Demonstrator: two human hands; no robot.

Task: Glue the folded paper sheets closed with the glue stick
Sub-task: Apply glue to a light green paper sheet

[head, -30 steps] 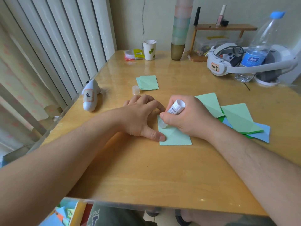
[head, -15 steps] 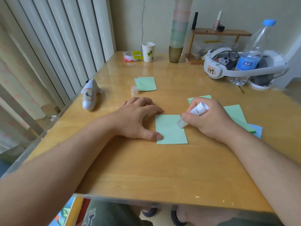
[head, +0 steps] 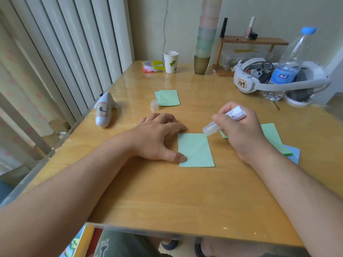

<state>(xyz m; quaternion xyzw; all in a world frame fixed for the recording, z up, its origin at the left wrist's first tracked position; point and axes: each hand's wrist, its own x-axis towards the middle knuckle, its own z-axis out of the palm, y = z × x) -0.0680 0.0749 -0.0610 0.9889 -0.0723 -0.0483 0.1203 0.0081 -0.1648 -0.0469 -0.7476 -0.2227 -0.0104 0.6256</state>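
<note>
— Since half a second ago, what has moved?

— Only the right hand (head: pixel 239 130): it has lifted the glue stick (head: pixel 223 120) off the folded green sheet (head: pixel 195 150), so the clear tip now sits just past the sheet's far right corner, and I cannot tell whether it touches the paper. The sheet itself has stayed where it was.

— How does that hand hold the stick?

— Its fingers (head: pixel 220 118) are curled round the white barrel, which slants with the tip down and to the left.

— And the left hand (head: pixel 157 138)?

— Flat on the desk (head: pixel 167 197), fingers spread and straight. The thumb tip presses the sheet's left edge near the bottom corner, and a fingertip lies right at its far left corner. It grips nothing.

— Where is the sheet?

— In the middle of the desk, between the two hands, lying flat with a diagonal crease across it.

— Other paper?

— A small pile of green sheets (head: pixel 168 97) lies farther back, with the glue cap (head: pixel 154 105) standing upright just to its left. More green sheets (head: pixel 272 138) over a blue one (head: pixel 294 154) lie behind the right hand, partly hidden by it.

— Anything else?

— A white controller (head: pixel 104 112) near the left edge, a paper cup (head: pixel 171 61) at the back, and a headset (head: pixel 246 78) with a water bottle (head: pixel 289 64) at the far right.
</note>
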